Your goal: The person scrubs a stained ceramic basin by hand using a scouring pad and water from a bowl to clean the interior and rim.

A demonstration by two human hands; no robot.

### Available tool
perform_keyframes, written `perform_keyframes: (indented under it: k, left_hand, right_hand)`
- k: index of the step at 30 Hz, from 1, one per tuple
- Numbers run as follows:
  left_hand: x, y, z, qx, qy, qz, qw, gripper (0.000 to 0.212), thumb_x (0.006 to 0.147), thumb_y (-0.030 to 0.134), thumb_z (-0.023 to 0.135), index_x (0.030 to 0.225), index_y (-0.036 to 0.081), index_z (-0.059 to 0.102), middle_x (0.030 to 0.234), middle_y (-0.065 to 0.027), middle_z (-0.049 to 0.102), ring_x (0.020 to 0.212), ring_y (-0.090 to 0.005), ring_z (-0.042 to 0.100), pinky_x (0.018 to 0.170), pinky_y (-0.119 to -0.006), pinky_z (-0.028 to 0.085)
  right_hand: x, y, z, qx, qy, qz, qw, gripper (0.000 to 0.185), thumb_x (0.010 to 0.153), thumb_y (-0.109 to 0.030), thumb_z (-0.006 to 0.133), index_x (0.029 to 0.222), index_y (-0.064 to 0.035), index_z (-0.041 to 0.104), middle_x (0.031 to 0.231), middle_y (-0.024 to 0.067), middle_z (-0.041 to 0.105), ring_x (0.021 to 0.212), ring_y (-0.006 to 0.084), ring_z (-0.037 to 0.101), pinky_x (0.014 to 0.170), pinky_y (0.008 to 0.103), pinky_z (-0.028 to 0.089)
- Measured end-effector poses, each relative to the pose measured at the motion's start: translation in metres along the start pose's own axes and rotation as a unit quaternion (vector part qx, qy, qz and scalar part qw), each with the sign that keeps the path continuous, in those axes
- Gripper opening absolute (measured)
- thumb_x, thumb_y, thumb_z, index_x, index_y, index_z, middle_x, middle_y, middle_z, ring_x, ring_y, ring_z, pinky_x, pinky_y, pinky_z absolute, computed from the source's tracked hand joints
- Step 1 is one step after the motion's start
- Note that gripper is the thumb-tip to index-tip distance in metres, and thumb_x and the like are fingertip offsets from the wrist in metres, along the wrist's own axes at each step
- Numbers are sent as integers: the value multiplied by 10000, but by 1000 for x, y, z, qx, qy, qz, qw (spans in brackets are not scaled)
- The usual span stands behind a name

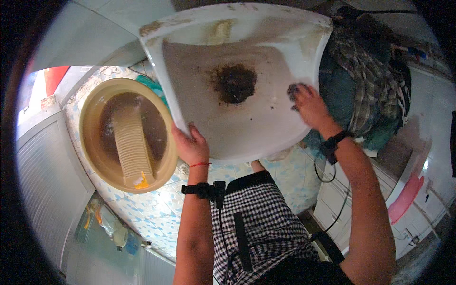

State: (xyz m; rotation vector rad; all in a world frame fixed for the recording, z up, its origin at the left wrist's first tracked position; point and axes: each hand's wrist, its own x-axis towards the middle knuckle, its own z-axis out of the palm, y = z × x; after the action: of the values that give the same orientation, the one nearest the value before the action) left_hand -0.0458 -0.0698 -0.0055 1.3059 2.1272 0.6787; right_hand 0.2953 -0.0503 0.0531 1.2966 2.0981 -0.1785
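Note:
A large white basin (221, 131) with brown stains lies tilted before me. Dark dirt (236, 83) covers the middle of its inner face, with small specks around it. My left hand (192, 146) grips the basin's lower left edge, thumb on the inside. My right hand (310, 106) presses a dark scrubbing pad (293, 92) against the inner face near the right edge. The pad's exact kind is unclear, as fingers partly hide it.
A beige tub (87, 156) of murky water stands at the left on the tiled floor (160, 206), a ribbed washboard (131, 149) leaning inside. Piled clothes (363, 78) are at the right, near a pink object (406, 199). Cables hang from both wrist straps.

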Motion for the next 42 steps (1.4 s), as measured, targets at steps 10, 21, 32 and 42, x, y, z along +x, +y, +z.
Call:
perform_keyframes:
  k: [10, 21, 32, 42]
  left_hand:
    - [1, 11, 2, 36, 32, 2, 999, 456, 867, 222, 566, 1235, 2, 408, 1080, -229, 567, 936, -395, 574, 754, -424, 474]
    - [-1, 2, 6, 0, 45, 34, 998, 424, 849, 125, 581, 1214, -22, 424, 1019, -231, 574, 903, -389, 578, 764, -398, 468]
    - [0, 4, 4, 16, 21, -1, 1000, 432, 852, 141, 569, 1221, -25, 417, 1048, -236, 560, 911, -393, 571, 761, -408, 465]
    - [0, 10, 1, -8, 13, -3, 1000, 432, 851, 122, 579, 1220, -34, 417, 1048, -229, 561, 906, -376, 583, 763, -393, 476]
  right_hand:
    - [-8, -13, 70, 209, 25, -116, 971, 242, 767, -293, 589, 844, -71, 645, 989, 76, 592, 1018, 275, 497, 913, 414, 363]
    - [167, 11, 103, -59, 68, 83, 992, 446, 867, -197, 447, 1289, -53, 457, 1434, 137, 302, 1316, 296, 283, 1089, 422, 201]
    - [160, -162, 44, 407, -233, -136, 873, 270, 699, -183, 644, 890, 6, 663, 956, 194, 639, 874, 353, 608, 786, 404, 492]
    - [272, -94, 50, 315, 95, 84, 941, 316, 881, -252, 473, 1137, -81, 541, 1229, 185, 501, 1020, 376, 544, 848, 419, 476]
